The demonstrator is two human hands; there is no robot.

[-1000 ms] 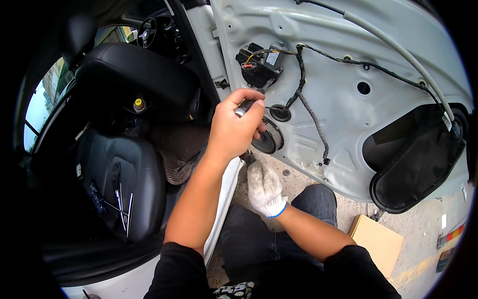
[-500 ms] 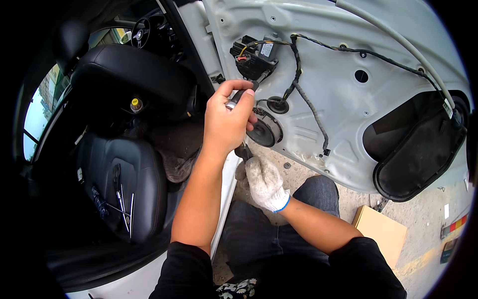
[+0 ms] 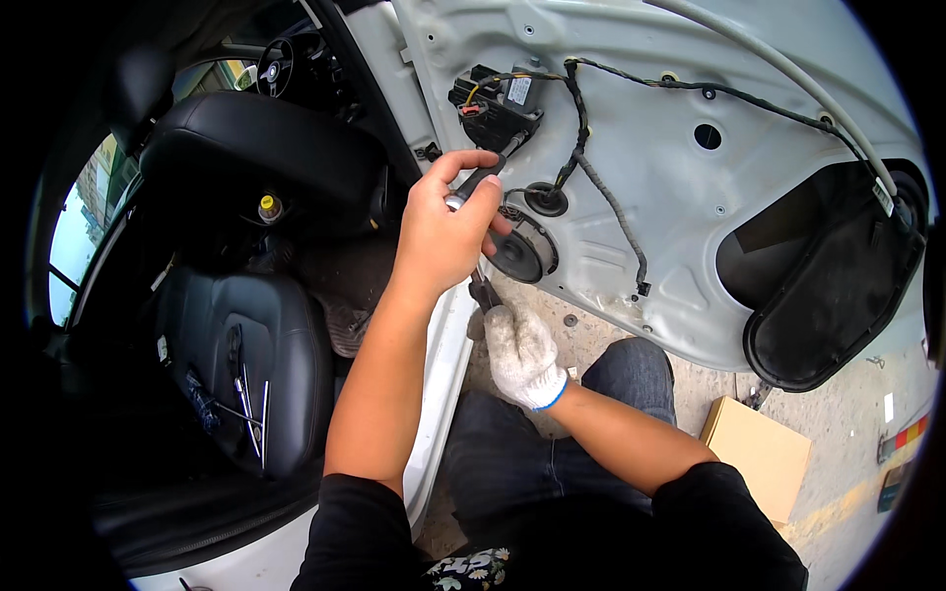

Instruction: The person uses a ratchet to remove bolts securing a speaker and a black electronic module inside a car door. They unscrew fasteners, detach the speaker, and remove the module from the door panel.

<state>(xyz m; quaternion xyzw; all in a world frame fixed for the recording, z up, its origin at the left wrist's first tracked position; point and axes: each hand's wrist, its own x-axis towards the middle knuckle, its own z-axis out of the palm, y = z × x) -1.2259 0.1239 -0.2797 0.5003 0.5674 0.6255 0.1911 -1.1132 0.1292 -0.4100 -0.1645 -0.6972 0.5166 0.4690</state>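
Bare left hand (image 3: 443, 236) fingers around a black-handled tool (image 3: 480, 180); knit-gloved right hand (image 3: 520, 355) apparently fisted, near round speaker (image 3: 522, 256).

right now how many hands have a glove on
1. The right hand wears a white knit glove, low by the door speaker. The left hand is bare, its grip on a dark-handled tool.

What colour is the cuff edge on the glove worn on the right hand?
Blue: the white knit glove has a blue-trimmed cuff, clearest in the head view.
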